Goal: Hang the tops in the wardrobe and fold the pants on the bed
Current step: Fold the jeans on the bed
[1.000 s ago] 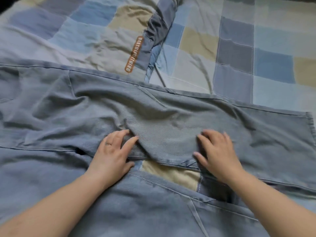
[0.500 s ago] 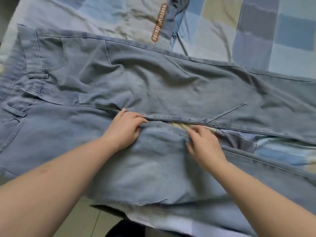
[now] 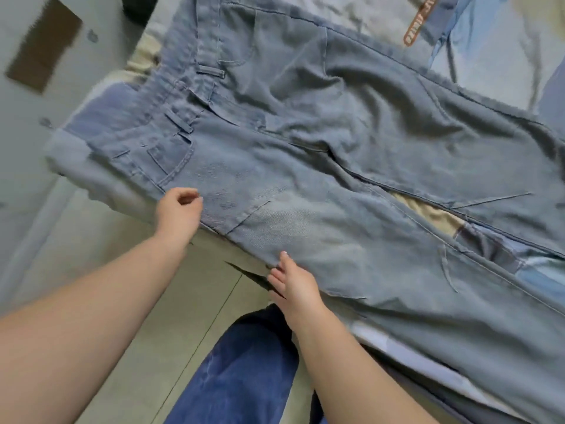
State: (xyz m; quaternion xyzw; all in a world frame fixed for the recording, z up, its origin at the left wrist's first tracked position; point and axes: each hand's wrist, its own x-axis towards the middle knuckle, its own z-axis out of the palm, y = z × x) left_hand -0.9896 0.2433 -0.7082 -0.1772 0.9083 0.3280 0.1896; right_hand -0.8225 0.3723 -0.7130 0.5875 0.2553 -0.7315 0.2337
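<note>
Pants: we saw soft, pale blue jeans (image 3: 321, 166) spread flat on the bed (image 3: 504, 65), with wrinkles, seams, belt loops and a pocket; the near edge hung over the bed's side.
Bed: a checked cover in blue, grey and tan squares.
Left hand (image 3: 179, 211): our fingers were loosely curled at the jeans' near edge; we could not tell if this grip pinched the cloth.
Right hand (image 3: 293, 283): fingers spread and straight, tips touching the jeans' edge.
Floor (image 3: 122, 301): smooth, pale tiles.

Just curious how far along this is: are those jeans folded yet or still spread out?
Spread out. The jeans lie flat across the bed, both legs apart with bedding showing between them.
</note>
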